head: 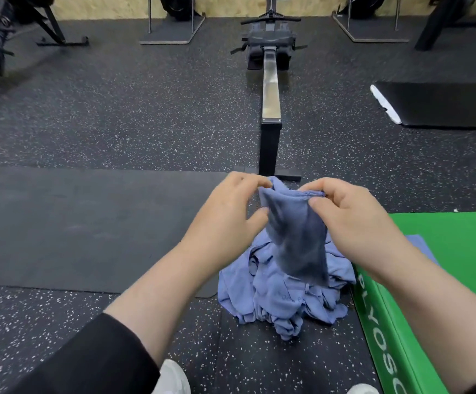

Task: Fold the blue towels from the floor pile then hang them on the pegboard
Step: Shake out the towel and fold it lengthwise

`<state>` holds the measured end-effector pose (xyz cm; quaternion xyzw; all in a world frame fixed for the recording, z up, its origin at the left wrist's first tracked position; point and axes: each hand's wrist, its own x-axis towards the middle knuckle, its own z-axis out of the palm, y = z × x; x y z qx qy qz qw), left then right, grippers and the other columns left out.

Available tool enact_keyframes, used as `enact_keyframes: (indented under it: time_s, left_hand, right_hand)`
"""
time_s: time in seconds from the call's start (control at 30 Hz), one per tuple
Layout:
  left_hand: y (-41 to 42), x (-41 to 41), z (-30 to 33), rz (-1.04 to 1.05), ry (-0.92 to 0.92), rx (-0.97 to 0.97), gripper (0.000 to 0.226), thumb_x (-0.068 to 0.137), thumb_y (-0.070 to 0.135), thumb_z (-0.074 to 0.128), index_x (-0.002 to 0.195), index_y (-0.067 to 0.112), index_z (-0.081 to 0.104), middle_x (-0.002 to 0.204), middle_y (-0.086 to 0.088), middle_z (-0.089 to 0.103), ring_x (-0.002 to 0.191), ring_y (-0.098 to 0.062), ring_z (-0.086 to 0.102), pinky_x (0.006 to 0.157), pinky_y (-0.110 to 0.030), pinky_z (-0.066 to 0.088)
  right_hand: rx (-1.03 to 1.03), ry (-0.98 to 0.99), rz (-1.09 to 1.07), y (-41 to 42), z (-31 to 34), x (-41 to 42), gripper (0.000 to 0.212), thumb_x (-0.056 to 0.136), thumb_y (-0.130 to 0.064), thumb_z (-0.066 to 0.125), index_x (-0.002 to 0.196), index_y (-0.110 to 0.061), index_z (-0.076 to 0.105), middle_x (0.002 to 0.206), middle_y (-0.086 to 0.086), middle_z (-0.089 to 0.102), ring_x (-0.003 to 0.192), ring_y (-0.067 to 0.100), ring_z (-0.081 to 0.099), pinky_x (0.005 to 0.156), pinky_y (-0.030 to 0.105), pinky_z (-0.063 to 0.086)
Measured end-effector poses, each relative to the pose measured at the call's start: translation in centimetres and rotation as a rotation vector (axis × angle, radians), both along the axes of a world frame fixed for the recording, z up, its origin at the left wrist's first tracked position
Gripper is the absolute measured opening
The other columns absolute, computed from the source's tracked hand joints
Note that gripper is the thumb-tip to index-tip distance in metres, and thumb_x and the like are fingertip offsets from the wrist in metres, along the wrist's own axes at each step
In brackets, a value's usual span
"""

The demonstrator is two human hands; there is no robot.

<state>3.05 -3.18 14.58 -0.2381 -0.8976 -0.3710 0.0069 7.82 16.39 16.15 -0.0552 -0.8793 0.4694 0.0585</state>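
I've got one blue towel (296,237) up off the floor, hanging bunched between both hands just above the pile (282,297), which sits on the speckled floor (117,115) btw the dark mat (74,223) and the green box (441,268). Left hand (231,206) pinches the top hem near its left end; right hand (353,214) has thumb and fingers clamped on the hem at the right. So each grip is closed on the towel, neither is loose.

Step in hand, as I read it: find the corners and spread it before folding. To do it well I'd slide each pinch outward along the hem till I hit a corner, w/o letting go, then lift so the bottom edge clears the pile and doesn't drag another towel up. Give it a shake to drop the twist, check edges hang even, then fold.

Rowing machine (270,89) stands ahead, well apart. Pegboard isn't in view, so I can't tell where hanging happens.
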Motion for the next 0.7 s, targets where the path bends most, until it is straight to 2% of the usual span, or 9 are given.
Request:
enact_keyframes:
  time_s: [0.07, 0.17, 0.27, 0.37, 0.43, 0.5, 0.57, 0.63, 0.7]
  left_hand:
    - [-0.6, -0.3, -0.1, -0.06, 0.026, -0.062, 0.031, 0.091, 0.024, 0.069, 0.12, 0.031, 0.061, 0.13, 0.01, 0.048, 0.122, -0.014, 0.048, 0.105, -0.032, 0.039]
    - [-1.0, 0.0, 0.0, -0.079, -0.004, -0.164, 0.02, 0.092, 0.033, 0.07, 0.112, 0.029, 0.066, 0.137, 0.009, 0.045, 0.126, -0.018, 0.043, 0.11, -0.041, 0.036]
    - [-1.8, -0.3, -0.2, -0.063, -0.056, -0.313, 0.023, 0.093, 0.043, 0.065, 0.11, 0.029, 0.069, 0.137, 0.008, 0.047, 0.125, -0.019, 0.043, 0.108, -0.044, 0.038]
    - [-2.7, -0.7, -0.1, -0.051, -0.099, -0.456, 0.029, 0.094, 0.055, 0.057, 0.101, 0.031, 0.07, 0.126, 0.011, 0.052, 0.113, -0.017, 0.051, 0.099, -0.042, 0.044]
    - [-3.1, -0.8, 0.1, -0.023, -0.063, -0.427, 0.033, 0.095, 0.056, 0.054, 0.09, 0.028, 0.069, 0.116, 0.013, 0.055, 0.102, -0.014, 0.055, 0.093, -0.04, 0.047]
    - [-3.1, -0.6, 0.6, -0.005, -0.01, -0.374, 0.032, 0.097, 0.052, 0.054, 0.084, 0.026, 0.068, 0.109, 0.014, 0.057, 0.096, -0.012, 0.056, 0.089, -0.038, 0.047]
    - [-3.0, -0.7, 0.8, 0.0, 0.031, -0.346, 0.03, 0.096, 0.046, 0.06, 0.082, 0.021, 0.067, 0.107, 0.013, 0.059, 0.093, -0.012, 0.056, 0.086, -0.037, 0.046]
    - [-3.0, -0.9, 0.8, 0.018, 0.059, -0.33, 0.029, 0.094, 0.042, 0.065, 0.081, 0.017, 0.068, 0.104, 0.01, 0.062, 0.092, -0.014, 0.057, 0.084, -0.036, 0.045]
    - [-2.9, -1.1, 0.9, 0.044, 0.066, -0.283, 0.028, 0.093, 0.038, 0.068, 0.079, 0.014, 0.066, 0.096, 0.006, 0.064, 0.088, -0.017, 0.058, 0.082, -0.037, 0.044]
  right_hand:
    - [0.025, 0.016, 0.041, 0.2, 0.4, 0.3, 0.03, 0.095, -0.008, 0.05, 0.092, -0.029, 0.071, 0.083, -0.007, 0.072, 0.079, 0.015, 0.062, 0.075, 0.035, 0.048]
    - [0.018, 0.022, 0.082, 0.4, 0.5, 0.4, 0.032, 0.095, -0.006, 0.05, 0.09, -0.03, 0.071, 0.077, -0.014, 0.069, 0.068, 0.001, 0.055, 0.066, 0.028, 0.042]
    - [-0.003, 0.018, 0.097, 0.8, 0.6, 0.4, 0.032, 0.097, -0.008, 0.05, 0.091, -0.031, 0.071, 0.079, -0.011, 0.071, 0.071, 0.004, 0.057, 0.071, 0.035, 0.045]
    - [0.036, 0.008, 0.094, 1.8, 0.2, 0.1, 0.028, 0.099, -0.012, 0.051, 0.094, -0.032, 0.071, 0.08, -0.013, 0.071, 0.073, 0.004, 0.058, 0.075, 0.034, 0.046]
    - [0.121, -0.022, 0.094, 2.3, -0.2, -0.1, 0.025, 0.1, -0.014, 0.053, 0.096, -0.03, 0.071, 0.074, -0.02, 0.069, 0.066, -0.002, 0.055, 0.071, 0.024, 0.045]
    - [0.169, -0.044, 0.086, 2.6, -0.7, -0.4, 0.021, 0.101, -0.015, 0.055, 0.097, -0.028, 0.071, 0.062, -0.026, 0.062, 0.057, -0.002, 0.05, 0.059, 0.016, 0.039]
    - [0.192, -0.038, 0.055, 2.9, -1.0, -0.6, 0.019, 0.101, -0.017, 0.055, 0.096, -0.028, 0.07, 0.058, -0.025, 0.059, 0.054, 0.001, 0.047, 0.056, 0.02, 0.036]
    - [0.227, -0.045, 0.049, 2.9, -1.3, -0.9, 0.018, 0.1, -0.017, 0.056, 0.096, -0.028, 0.07, 0.054, -0.023, 0.057, 0.051, 0.003, 0.046, 0.051, 0.019, 0.033]
    - [0.24, -0.05, 0.04, 3.0, -1.3, -1.0, 0.018, 0.1, -0.019, 0.056, 0.094, -0.029, 0.07, 0.053, -0.021, 0.056, 0.049, 0.004, 0.043, 0.052, 0.024, 0.035]
